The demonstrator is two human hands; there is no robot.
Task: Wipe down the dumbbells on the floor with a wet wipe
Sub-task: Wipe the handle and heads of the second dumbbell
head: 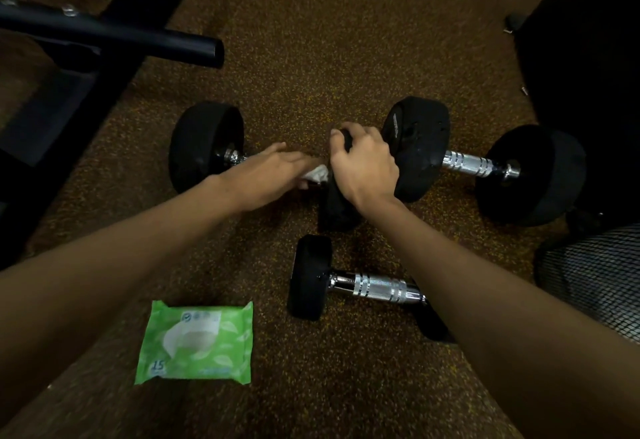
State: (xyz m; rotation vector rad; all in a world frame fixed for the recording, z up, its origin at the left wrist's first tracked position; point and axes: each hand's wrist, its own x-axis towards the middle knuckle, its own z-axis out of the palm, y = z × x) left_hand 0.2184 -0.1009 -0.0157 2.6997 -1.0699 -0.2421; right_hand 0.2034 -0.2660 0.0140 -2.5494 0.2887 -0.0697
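Mid-floor, left hand (pixel 273 165) presses wipe (pixel 317 172) onto dumbbell (pixel 204 148) bar; can't tell if fingers curl round it. Right hand (pixel 363 165) clenches its right head, steadying. Best: pin that head, wrap wipe round bar, rub end to end.

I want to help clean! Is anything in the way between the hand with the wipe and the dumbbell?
Nothing visible is in the way. The left hand has the wipe right on the bar of the dumbbell, and the right hand grips one of its heads.
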